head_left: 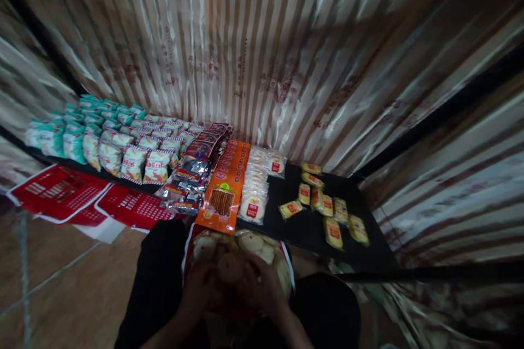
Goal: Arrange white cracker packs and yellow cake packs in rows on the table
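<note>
Between my knees sits a red and white bag [289,262] with its top gaping, holding several round pale crackers [251,241] in clear wrappers. My left hand [200,286] is inside the bag's mouth on the left, its fingers closed around the side of a darker round cracker [231,268]. From the right, my right hand [262,283] closes on the same round piece with bent fingers. The picture is dim and blurred here, and the fingertips are partly hidden.
Ahead, a black shelf [282,229] bears teal packets [73,142], white snack bags [156,166], dark sachets [196,161], an orange packet [223,191], a row of wrapped crackers [254,202] and scattered yellow packets [333,232]. Red sheets [57,193] lie left. Striped curtain [245,54] stands behind; black poles [442,114] flank it.
</note>
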Demonstrator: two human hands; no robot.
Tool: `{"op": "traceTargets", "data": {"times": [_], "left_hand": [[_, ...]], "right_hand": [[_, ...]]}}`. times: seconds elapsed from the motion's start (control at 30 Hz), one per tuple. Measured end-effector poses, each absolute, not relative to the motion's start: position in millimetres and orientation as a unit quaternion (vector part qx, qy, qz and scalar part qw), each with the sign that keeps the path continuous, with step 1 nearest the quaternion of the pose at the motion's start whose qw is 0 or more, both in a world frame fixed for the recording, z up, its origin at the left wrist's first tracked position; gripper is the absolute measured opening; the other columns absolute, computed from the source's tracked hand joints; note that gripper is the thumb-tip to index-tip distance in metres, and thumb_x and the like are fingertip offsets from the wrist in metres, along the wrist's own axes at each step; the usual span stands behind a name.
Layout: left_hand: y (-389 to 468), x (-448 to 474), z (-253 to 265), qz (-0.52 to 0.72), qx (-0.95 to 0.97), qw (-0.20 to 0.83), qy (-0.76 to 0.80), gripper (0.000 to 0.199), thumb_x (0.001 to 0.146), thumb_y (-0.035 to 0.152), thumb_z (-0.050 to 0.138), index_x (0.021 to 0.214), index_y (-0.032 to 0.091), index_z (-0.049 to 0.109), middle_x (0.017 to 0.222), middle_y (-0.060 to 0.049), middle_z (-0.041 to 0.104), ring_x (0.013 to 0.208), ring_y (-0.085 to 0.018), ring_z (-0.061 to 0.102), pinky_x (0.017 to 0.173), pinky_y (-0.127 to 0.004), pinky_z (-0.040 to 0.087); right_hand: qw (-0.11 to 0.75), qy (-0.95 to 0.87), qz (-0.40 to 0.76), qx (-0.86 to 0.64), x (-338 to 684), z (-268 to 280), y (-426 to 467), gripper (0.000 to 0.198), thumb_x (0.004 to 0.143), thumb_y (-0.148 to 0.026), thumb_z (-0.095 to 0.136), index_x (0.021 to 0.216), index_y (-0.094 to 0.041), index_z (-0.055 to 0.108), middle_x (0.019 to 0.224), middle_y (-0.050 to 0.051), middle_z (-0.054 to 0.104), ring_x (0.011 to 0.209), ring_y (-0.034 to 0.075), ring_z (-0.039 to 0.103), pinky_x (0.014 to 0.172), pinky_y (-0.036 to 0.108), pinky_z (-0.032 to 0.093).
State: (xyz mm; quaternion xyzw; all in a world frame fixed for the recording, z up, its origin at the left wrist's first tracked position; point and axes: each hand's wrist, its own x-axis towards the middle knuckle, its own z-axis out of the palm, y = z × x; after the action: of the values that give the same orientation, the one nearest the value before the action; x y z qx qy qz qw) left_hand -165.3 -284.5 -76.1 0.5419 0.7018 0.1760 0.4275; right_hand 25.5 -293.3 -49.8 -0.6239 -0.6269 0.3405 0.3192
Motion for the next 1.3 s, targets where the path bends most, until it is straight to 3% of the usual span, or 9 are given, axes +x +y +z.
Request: {"op": "traceTargets", "data": {"times": [0.2, 0.3, 0.4, 0.5, 0.67, 0.87, 0.97, 1.1, 1.3], "left_hand": [[-275, -187, -92, 0.188, 0.612, 0.348, 0.685, 0.041, 0.07, 0.01, 0.041, 0.105, 0.015, 0.061, 0.121, -0.007, 0.058, 0.118, -0.021, 0.047, 0.106, -0.029, 0.031], [-260, -185, -97, 0.146, 0.621, 0.316, 0.703, 0.042, 0.076, 0.016, 0.043, 0.115, 0.013, 0.056, 0.137, -0.008, 0.044, 0.131, -0.022, 0.032, 0.111, -0.031, 0.022], [-250, -180, -110, 0.097, 0.614, 0.334, 0.709, 0.05, 0.078, 0.022, 0.047, 0.127, 0.008, 0.045, 0.145, -0.012, 0.031, 0.136, -0.022, 0.021, 0.112, -0.03, 0.016], [-249, -178, -125, 0.077, 0.585, 0.378, 0.713, 0.058, 0.078, 0.029, 0.049, 0.131, 0.006, 0.039, 0.145, -0.015, 0.031, 0.136, -0.024, 0.023, 0.111, -0.03, 0.015], [-252, -179, -130, 0.099, 0.57, 0.377, 0.723, 0.057, 0.076, 0.024, 0.05, 0.13, 0.007, 0.04, 0.14, -0.013, 0.039, 0.131, -0.02, 0.032, 0.107, -0.024, 0.023], [-253, -179, -118, 0.068, 0.611, 0.335, 0.714, 0.049, 0.078, 0.021, 0.049, 0.124, 0.005, 0.048, 0.134, -0.016, 0.046, 0.124, -0.023, 0.042, 0.104, -0.026, 0.028], [-255, -180, -113, 0.07, 0.62, 0.33, 0.708, 0.048, 0.076, 0.022, 0.053, 0.122, 0.007, 0.051, 0.132, -0.015, 0.048, 0.122, -0.022, 0.044, 0.103, -0.026, 0.03], [-261, -181, -107, 0.089, 0.627, 0.329, 0.701, 0.051, 0.071, 0.023, 0.061, 0.119, 0.009, 0.052, 0.13, -0.014, 0.049, 0.121, -0.022, 0.045, 0.101, -0.026, 0.033], [-270, -183, -100, 0.203, 0.594, 0.33, 0.705, 0.03, 0.069, -0.001, 0.045, 0.089, 0.011, 0.063, 0.101, -0.008, 0.061, 0.101, -0.016, 0.057, 0.093, -0.023, 0.04]], "right_hand": [[0.261, -0.656, 0.346, -0.617, -27, -68, -308, 0.035, 0.087, -0.029, 0.036, 0.106, -0.018, 0.064, 0.108, 0.011, 0.065, 0.101, 0.023, 0.06, 0.091, 0.037, 0.045], [0.244, -0.673, 0.331, -0.615, -39, -69, -304, 0.033, 0.089, -0.028, 0.036, 0.104, -0.019, 0.064, 0.107, 0.011, 0.064, 0.101, 0.022, 0.058, 0.092, 0.034, 0.044], [0.216, -0.681, 0.316, -0.624, -40, -80, -299, 0.031, 0.088, -0.025, 0.037, 0.098, -0.018, 0.065, 0.1, 0.012, 0.064, 0.095, 0.021, 0.059, 0.086, 0.032, 0.046], [0.202, -0.695, 0.3, -0.622, -37, -92, -300, 0.03, 0.087, -0.02, 0.038, 0.096, -0.016, 0.066, 0.097, 0.013, 0.063, 0.093, 0.021, 0.059, 0.084, 0.031, 0.046], [0.189, -0.693, 0.311, -0.622, -41, -84, -307, 0.028, 0.083, -0.02, 0.044, 0.1, -0.018, 0.066, 0.107, 0.012, 0.06, 0.102, 0.022, 0.056, 0.091, 0.033, 0.043], [0.151, -0.703, 0.363, -0.593, -48, -74, -314, 0.031, 0.074, -0.03, 0.06, 0.104, -0.019, 0.066, 0.114, 0.01, 0.058, 0.109, 0.023, 0.052, 0.095, 0.033, 0.039], [0.15, -0.715, 0.358, -0.581, -49, -85, -318, 0.032, 0.067, -0.022, 0.066, 0.098, -0.017, 0.067, 0.117, 0.01, 0.058, 0.111, 0.024, 0.05, 0.096, 0.033, 0.038], [0.172, -0.725, 0.341, -0.573, -50, -90, -321, 0.024, 0.07, -0.014, 0.059, 0.092, -0.016, 0.069, 0.114, 0.01, 0.06, 0.109, 0.021, 0.05, 0.096, 0.031, 0.037], [0.183, -0.723, 0.327, -0.581, -49, -85, -327, 0.022, 0.074, -0.023, 0.058, 0.093, -0.017, 0.068, 0.112, 0.009, 0.058, 0.107, 0.022, 0.05, 0.094, 0.033, 0.038]]}}
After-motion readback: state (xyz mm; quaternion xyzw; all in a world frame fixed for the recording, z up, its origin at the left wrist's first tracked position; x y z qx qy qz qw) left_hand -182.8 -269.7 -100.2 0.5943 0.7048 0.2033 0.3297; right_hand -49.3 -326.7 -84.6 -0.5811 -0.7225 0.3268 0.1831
